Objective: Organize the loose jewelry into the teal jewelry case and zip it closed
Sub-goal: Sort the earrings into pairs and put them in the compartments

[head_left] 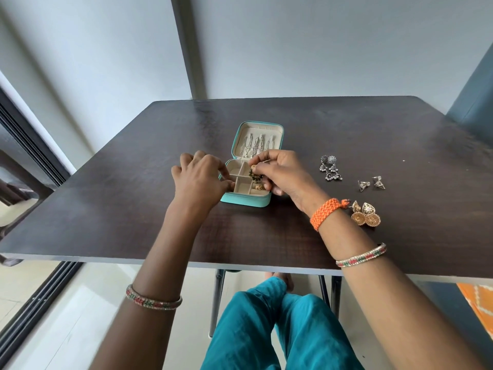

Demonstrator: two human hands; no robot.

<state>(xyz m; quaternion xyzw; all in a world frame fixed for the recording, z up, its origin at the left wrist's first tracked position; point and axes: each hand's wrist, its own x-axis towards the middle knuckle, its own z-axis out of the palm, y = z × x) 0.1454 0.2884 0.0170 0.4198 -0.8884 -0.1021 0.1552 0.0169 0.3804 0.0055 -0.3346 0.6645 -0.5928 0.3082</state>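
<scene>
soft daylight from left | sharp focus | wide-angle edge bending

Setting: home room. You sit at a dark wood-grain worktop (pixel 346 124); plain pale walls (pixel 320 49), glossy tiled floor (pixel 66 316), sliding-door track (pixel 34 303).

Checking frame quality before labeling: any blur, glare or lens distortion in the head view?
Head view: wide-angle bending, the table edges and wall lines bow toward the corners; soft daylight, only a faint sheen on the far tabletop; the left hand slightly motion-softened; the dark earring pinched by the right hand over the teal case too small to resolve.
</scene>
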